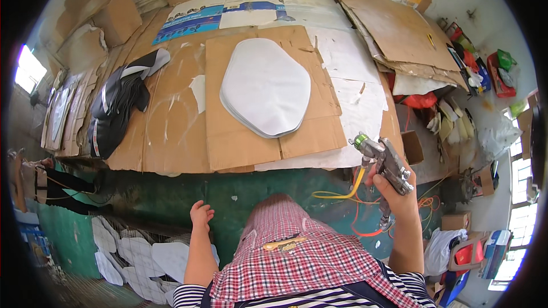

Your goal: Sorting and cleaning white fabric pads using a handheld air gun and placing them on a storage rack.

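My right hand (398, 187) is wrapped round the grip of a metal spray gun (391, 162), whose green-ringed nozzle points up and left. A yellow hose (337, 195) and an orange-red hose (365, 234) run from the gun. Left of the gun, a stack of rounded white pieces (265, 85) lies on a cardboard sheet (228, 151) on the table. My left hand (201, 215) hangs in front of the table's near edge, holding nothing, its fingers slightly bent and apart.
Black fabric (121, 105) lies at the table's left. Cardboard sheets (394, 28) are piled at the back right. More white pieces (140, 254) rest on a wire mesh at the lower left. Coiled orange hose (428, 202) and bags (442, 251) are on the right.
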